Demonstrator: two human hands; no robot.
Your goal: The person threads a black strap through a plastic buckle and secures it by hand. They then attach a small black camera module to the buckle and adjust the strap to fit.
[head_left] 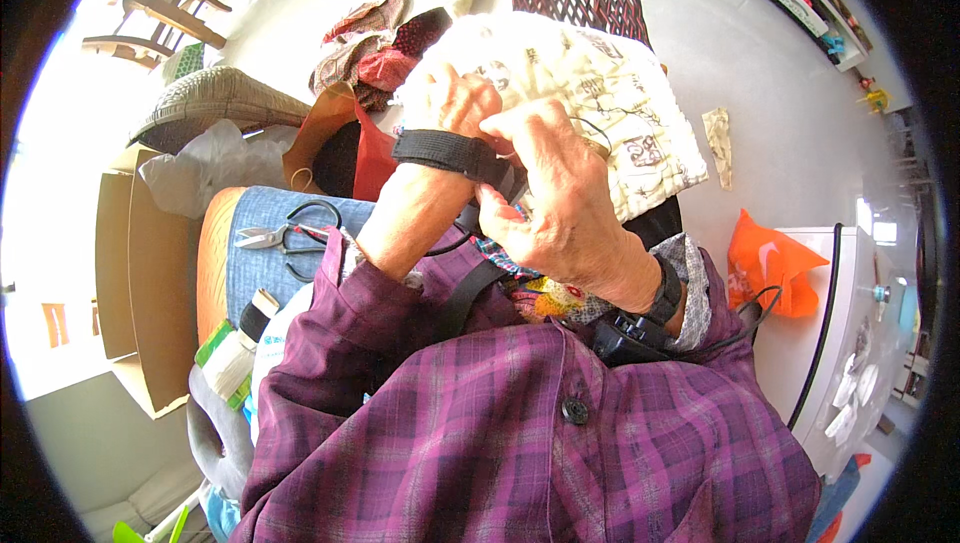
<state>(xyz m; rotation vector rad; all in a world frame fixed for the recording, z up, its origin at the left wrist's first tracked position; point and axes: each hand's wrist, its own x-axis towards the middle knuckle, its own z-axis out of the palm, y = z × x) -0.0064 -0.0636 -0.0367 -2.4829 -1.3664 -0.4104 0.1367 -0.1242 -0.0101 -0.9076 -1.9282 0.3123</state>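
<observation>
My right hand (565,208) reaches across to my left wrist, thumb and forefinger closed about the black wrist strap (445,150) and its small dark device. My left hand (462,103) is curled with its knuckles up, over the edge of a cream quilted cloth (610,93) with dark printed figures. Its fingertips are hidden, so whatever they may hold does not show. A second black strap (665,288) circles my right wrist, with a black device (630,336) beside it. A thin dark cord loops near my right knuckles.
Black-handled scissors (290,238) lie on folded blue denim (265,268) at the left. Beyond are a cardboard box (150,273), a red bag (372,153) and bundled patterned cloth (375,53). An orange bag (770,263) rests by a white cabinet (810,343) at the right.
</observation>
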